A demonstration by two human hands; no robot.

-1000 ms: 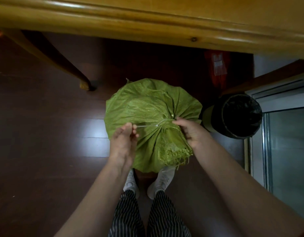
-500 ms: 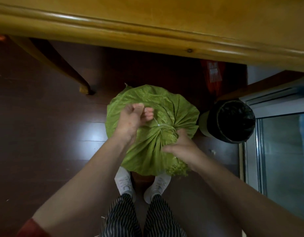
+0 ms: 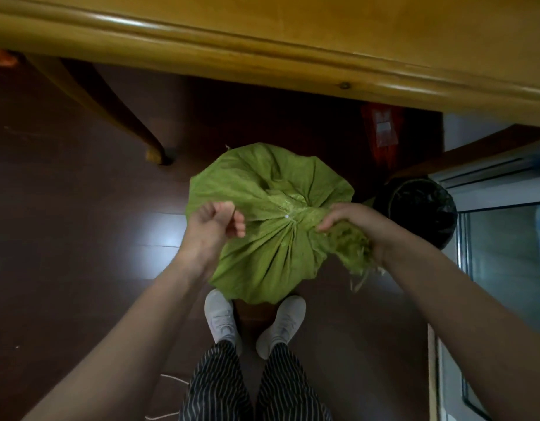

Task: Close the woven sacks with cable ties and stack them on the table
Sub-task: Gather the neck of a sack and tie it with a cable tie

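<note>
1. Head view: left hand (image 3: pixel 214 226), left of the green sack (image 3: pixel 262 253), curled; holding the tie tail or not, I cannot tell.
2. The right hand (image 3: pixel 350 223) grips the sack's neck, now swung rightward.
3. The cable tie (image 3: pixel 286 216) looks cinched; the sack sits on the floor below the table (image 3: pixel 262 56), ready for lifting.

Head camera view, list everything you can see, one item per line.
woven sack: one, green, on floor, neck gathered
cable tie: one, white, round sack's neck
table: one, yellow wood, across top
bin: one, black, right of sack
packet: one, red, under table
floor: one, dark brown
shoes: two, white, at sack's near side
left hand: one, fingers curled, seemingly pinching tie's tail
right hand: one, grips sack's frayed mouth
</note>
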